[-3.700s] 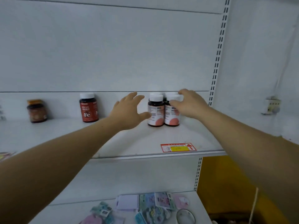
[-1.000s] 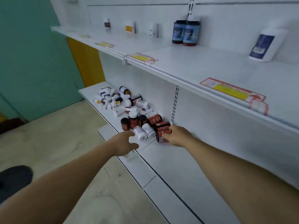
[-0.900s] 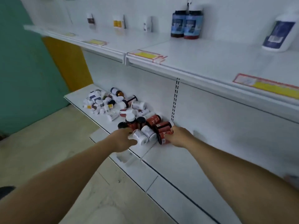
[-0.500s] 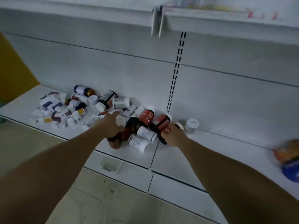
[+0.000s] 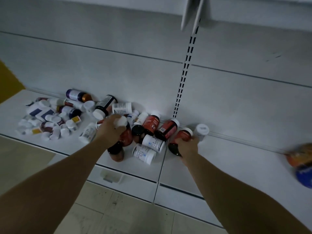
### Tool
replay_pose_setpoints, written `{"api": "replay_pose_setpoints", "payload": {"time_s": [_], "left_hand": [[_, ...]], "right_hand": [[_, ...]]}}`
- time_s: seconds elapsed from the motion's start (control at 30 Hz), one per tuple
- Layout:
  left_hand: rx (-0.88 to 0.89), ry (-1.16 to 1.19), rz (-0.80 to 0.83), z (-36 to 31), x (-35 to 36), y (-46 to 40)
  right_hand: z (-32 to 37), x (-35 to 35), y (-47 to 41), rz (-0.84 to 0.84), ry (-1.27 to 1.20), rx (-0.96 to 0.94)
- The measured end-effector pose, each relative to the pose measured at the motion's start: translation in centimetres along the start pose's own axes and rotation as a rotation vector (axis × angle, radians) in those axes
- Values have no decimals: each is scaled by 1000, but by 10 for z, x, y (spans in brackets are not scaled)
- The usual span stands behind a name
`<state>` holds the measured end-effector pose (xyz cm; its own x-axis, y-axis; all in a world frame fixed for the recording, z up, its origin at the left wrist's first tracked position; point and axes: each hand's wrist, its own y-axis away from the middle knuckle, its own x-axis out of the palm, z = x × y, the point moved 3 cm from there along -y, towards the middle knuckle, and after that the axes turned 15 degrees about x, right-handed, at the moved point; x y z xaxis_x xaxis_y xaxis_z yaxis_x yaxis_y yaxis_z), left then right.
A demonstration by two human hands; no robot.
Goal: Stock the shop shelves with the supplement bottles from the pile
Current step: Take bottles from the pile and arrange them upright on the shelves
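On bottom shelf (image 5: 228, 159), each hand around a red bottle.

Blurred orange and blue containers (image 5: 302, 164) cut off at right edge, left hand (image 5: 111, 130) hiding its bottle's (image 5: 125, 135) label

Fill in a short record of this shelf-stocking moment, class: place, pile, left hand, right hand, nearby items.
place: bottom shelf of a white shop rack
pile: bottles lying jumbled on the shelf's left part
left hand: left hand grips a white-capped red bottle in the pile
right hand: right hand grips a lying red bottle at the pile's right edge
nearby: white bottle standing just right of that hand
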<state>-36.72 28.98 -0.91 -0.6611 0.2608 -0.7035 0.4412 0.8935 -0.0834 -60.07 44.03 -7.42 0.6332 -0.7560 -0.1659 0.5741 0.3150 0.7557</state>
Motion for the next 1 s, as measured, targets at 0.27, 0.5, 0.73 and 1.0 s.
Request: {"api": "replay_pose_setpoints", "payload": {"time_s": [0.27, 0.5, 0.73, 1.0], "left_hand": [[-119, 846, -289, -66, -73, 43], [-102, 1092, -66, -126, -109, 97], [-55, 1050, 223, -167, -155, 159], [152, 1208, 331, -224, -195, 211]], "right_hand": [[4, -25, 128, 686, -491, 236], [15, -14, 245, 834, -273, -94], [2, -32, 324, 728, -206, -386], [5, -86, 412, 445, -155, -778]]}}
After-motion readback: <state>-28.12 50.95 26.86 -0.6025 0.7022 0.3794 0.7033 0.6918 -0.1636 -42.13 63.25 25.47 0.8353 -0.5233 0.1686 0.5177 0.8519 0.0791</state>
